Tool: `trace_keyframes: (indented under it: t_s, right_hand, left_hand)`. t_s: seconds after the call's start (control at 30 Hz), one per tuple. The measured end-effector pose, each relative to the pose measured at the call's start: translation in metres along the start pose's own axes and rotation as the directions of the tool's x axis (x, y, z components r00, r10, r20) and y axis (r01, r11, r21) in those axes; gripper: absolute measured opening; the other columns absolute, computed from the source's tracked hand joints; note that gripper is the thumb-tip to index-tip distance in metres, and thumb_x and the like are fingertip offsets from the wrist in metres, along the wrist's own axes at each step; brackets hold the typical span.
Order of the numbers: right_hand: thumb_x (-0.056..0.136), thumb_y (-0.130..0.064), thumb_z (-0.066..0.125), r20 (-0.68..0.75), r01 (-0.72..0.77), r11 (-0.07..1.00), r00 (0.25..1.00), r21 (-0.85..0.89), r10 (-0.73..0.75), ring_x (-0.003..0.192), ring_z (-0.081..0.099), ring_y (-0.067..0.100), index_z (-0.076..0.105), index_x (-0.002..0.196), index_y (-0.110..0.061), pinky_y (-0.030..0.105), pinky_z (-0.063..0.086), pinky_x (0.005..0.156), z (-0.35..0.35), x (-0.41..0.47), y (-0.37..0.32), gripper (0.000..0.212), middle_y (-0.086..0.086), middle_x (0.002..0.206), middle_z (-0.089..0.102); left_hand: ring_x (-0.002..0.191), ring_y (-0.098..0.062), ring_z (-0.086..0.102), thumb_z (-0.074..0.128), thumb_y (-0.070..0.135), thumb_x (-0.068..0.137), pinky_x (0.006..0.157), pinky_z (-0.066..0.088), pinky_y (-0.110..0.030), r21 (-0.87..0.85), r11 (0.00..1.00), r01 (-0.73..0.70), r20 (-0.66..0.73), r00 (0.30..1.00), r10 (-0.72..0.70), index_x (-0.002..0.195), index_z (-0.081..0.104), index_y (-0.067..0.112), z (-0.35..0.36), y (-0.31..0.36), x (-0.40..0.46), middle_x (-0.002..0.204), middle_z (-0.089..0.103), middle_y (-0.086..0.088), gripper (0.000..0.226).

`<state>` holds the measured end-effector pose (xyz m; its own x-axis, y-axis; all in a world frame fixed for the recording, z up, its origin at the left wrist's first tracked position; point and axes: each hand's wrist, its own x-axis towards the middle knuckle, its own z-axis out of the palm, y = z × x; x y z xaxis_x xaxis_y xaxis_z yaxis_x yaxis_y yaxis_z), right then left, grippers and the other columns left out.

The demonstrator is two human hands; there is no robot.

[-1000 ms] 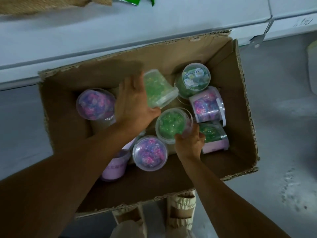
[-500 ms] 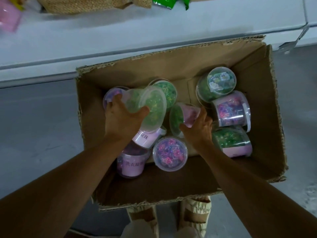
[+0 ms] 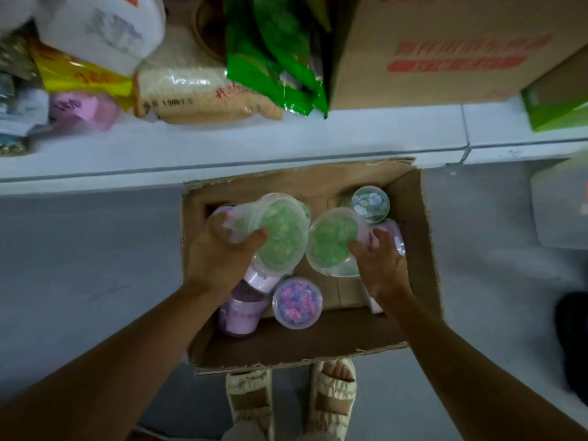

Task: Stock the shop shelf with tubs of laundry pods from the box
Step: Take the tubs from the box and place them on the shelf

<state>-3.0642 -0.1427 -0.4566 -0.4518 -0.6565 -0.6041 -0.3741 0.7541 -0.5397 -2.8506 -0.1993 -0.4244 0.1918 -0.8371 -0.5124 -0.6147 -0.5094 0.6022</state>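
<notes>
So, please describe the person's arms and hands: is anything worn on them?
Both forearms are bare as far as the picture shows: no sleeves are visible. The left hand and the right hand have no gloves. No watch, bracelet or ring can be seen, though the picture is somewhat blurred.

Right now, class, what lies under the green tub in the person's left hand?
Under the green tub held by the left hand lie pink-labelled tubs on their sides in the box. How many, and the box floor there, stay covered.
</notes>
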Motion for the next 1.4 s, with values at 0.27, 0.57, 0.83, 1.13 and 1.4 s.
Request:
trace_keyframes:
  t_s: [0.27,0.57,0.83,1.13,1.4]
  right_hand:
    - [0.089,-0.037,0.056,-0.058,0.094,0.99,0.994,0.102,-0.088,0.091,0.054,0.021,0.053,0.107,-0.023,0.027,0.036,0.075,-0.122,-0.107,-0.116,0.024,0.001,0.098,0.056]
    - [0.067,-0.059,0.054,-0.137,0.288,0.937,0.955,0.197,-0.264,0.093,0.062,0.022,0.053,0.108,-0.039,0.041,0.049,0.083,-0.251,-0.239,-0.25,0.045,0.001,0.097,0.067]
    - [0.051,-0.062,0.06,-0.255,0.433,0.822,0.898,0.369,-0.358,0.086,0.066,0.019,0.063,0.106,-0.035,0.051,0.053,0.083,-0.348,-0.355,-0.34,0.062,0.0,0.092,0.07]
    - [0.083,-0.041,0.064,-0.33,0.548,0.626,0.836,0.556,-0.439,0.08,0.064,0.028,0.062,0.103,-0.015,0.047,0.057,0.073,-0.436,-0.452,-0.433,0.033,0.01,0.086,0.06]
    - [0.088,-0.044,0.058,-0.378,0.605,0.503,0.789,0.617,-0.485,0.085,0.064,0.028,0.06,0.103,-0.018,0.046,0.054,0.084,-0.505,-0.487,-0.502,0.03,0.012,0.093,0.064]
  left_hand:
    - [0.101,-0.021,0.062,0.062,0.066,0.047,0.09,0.049,-0.036,-0.111,0.994,-0.025,-0.015,1.0,0.023,0.115,0.058,0.022,-0.116,0.109,-0.079,0.106,0.067,0.0,0.082]
    - [0.077,-0.01,0.062,0.073,0.045,0.06,0.059,0.047,-0.022,-0.388,0.915,-0.107,-0.023,0.994,0.107,0.1,0.061,0.027,-0.267,0.239,-0.188,0.089,0.068,0.001,0.045]
    - [0.086,-0.027,0.064,0.077,0.046,0.068,0.083,0.052,-0.042,-0.592,0.789,-0.161,-0.01,0.981,0.192,0.106,0.064,0.015,-0.401,0.325,-0.266,0.1,0.067,-0.007,0.051]
    - [0.09,-0.027,0.066,0.062,0.032,0.085,0.072,0.052,-0.036,-0.741,0.611,-0.28,-0.018,0.917,0.397,0.096,0.067,0.01,-0.508,0.41,-0.345,0.094,0.072,-0.012,0.025]
    - [0.066,-0.024,0.056,0.062,0.035,0.085,0.068,0.052,-0.036,-0.781,0.536,-0.321,-0.048,0.886,0.462,0.083,0.061,0.009,-0.542,0.498,-0.38,0.082,0.058,-0.018,0.026]
